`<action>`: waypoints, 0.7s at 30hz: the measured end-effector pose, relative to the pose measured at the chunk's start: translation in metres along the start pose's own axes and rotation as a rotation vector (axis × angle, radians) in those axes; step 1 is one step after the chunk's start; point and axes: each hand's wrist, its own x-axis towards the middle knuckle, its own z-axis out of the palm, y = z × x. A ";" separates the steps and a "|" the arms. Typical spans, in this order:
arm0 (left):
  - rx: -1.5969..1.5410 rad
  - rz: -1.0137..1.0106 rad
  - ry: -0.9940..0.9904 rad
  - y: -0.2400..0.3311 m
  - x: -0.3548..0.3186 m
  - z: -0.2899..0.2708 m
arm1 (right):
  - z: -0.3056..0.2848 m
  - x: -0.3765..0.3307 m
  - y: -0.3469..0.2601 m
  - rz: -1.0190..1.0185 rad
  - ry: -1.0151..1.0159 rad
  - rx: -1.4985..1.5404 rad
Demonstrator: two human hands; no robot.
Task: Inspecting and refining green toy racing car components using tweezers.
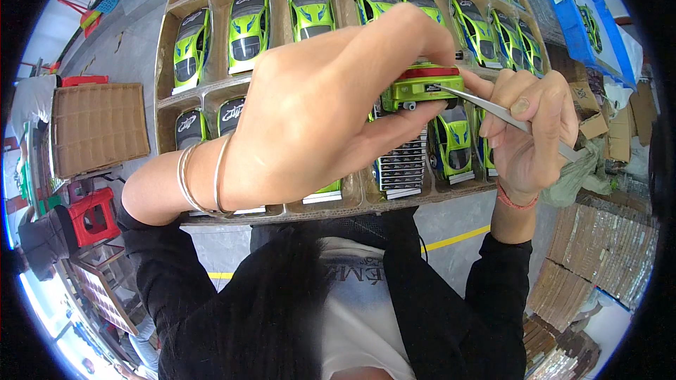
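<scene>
Left hand (317, 109) clamps a green toy car (419, 90) between thumb below and fingers over the top, car held rear-on above the tray, its red strip just under the fingertips. Right hand (531, 123) is closed on metal tweezers (493, 111), pinched between thumb and forefinger; the tweezer tips touch the car's right rear corner. Silver bangles (201, 181) on the left wrist, red cord (516, 201) on the right wrist, black sleeves on both arms. Below the hands sits a brown cardboard tray (165, 49) split into compartments, each holding one green toy car lying roof-up, nose away from the person; rows run across the whole tray. One compartment under the held car holds a sticker sheet (403, 165), dark strips stacked on white. Tray rests at lap height over a grey floor with a yellow line (458, 238). Left: a flat cardboard sheet (98, 127) and red plastic stools (95, 214). Upper right: a blue crate (588, 24) with another green car in it. Right edge: loose cardboard scraps and stacked brown corrugated sheets (605, 260), lower right more of the same.
</scene>
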 end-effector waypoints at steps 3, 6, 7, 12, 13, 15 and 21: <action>0.080 0.142 -0.029 -0.004 0.000 -0.002 | 0.001 0.001 -0.001 0.022 0.008 0.007; 0.069 0.261 -0.040 -0.012 -0.002 0.001 | 0.001 0.001 -0.001 0.010 -0.008 -0.049; 0.056 0.283 -0.008 -0.013 -0.003 0.003 | 0.000 0.001 -0.001 0.015 -0.013 -0.046; 0.057 0.279 0.004 -0.014 -0.005 0.004 | -0.003 0.000 -0.001 0.008 -0.028 -0.041; 0.068 0.296 0.004 -0.015 -0.005 0.005 | -0.003 -0.001 -0.001 0.010 -0.023 -0.030; 0.079 0.315 0.003 -0.016 -0.004 0.006 | -0.004 -0.001 0.000 0.012 -0.015 -0.019; 0.052 0.317 -0.007 -0.021 0.000 0.002 | -0.013 0.004 0.000 -0.059 -0.069 -0.072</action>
